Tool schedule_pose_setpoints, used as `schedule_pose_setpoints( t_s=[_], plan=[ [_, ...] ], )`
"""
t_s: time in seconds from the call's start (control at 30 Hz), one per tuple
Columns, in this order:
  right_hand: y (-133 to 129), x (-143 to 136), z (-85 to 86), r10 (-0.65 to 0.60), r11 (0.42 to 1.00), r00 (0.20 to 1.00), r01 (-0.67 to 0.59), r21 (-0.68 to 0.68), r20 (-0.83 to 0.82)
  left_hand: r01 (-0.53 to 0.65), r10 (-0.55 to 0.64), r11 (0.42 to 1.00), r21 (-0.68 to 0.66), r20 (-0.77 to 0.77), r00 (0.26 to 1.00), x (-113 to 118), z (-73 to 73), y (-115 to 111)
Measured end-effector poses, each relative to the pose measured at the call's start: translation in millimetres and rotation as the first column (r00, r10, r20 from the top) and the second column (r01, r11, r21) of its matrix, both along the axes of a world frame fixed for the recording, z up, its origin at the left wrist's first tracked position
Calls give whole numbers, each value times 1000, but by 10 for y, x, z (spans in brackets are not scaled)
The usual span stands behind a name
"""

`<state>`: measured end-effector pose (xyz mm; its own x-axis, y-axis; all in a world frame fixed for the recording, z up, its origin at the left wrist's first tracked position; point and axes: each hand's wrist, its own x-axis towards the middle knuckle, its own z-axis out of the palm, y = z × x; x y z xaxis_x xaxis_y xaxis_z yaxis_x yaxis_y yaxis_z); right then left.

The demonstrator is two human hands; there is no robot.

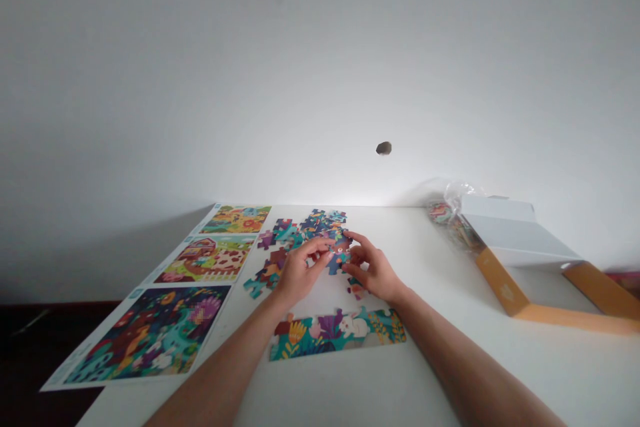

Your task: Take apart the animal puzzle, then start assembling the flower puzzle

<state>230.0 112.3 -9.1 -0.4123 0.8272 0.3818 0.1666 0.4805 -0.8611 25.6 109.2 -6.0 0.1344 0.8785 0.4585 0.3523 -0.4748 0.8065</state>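
Observation:
My left hand [301, 271] and my right hand [374, 272] meet over the middle of the table. Between them is a dark blue jigsaw puzzle piece [334, 267] with a reddish-brown figure beside it. The fingers of both hands are bent round its edges, left thumb and forefinger from one side, right ones from the other. Loose puzzle pieces [287, 229] lie piled behind and to the left of my hands. Another piece [355, 289] lies under my right hand, partly covered. Nearer me, a joined puzzle strip [331, 341] shows a white rabbit and plants.
On the left, a printed sheet [150, 332] with three colourful pictures overhangs the table edge. An open orange and white box [520, 293] stands at the right. Beside it is a clear plastic bag [459, 225] holding colourful pieces. A white wall with a hole [384, 148] rises behind.

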Motion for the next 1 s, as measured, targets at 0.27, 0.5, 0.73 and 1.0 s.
schedule_pose_setpoints(
  t_s=[0.27,0.5,0.73,1.0],
  plan=[
    [16,5,-10,-98,993,995,95,-70,-34,-6,7,999,-37,24,1000,-11,49,-14],
    [11,15,-14,-113,987,991,120,-110,66,-2,4,999,-50,32,999,-10,57,-26],
    [16,16,-15,-89,984,996,92,-151,27,19,-17,998,-52,43,999,-4,86,-30],
    [14,7,-36,-64,979,998,57,-194,-26,55,-46,994,-97,85,995,-1,151,-75]
  ],
)
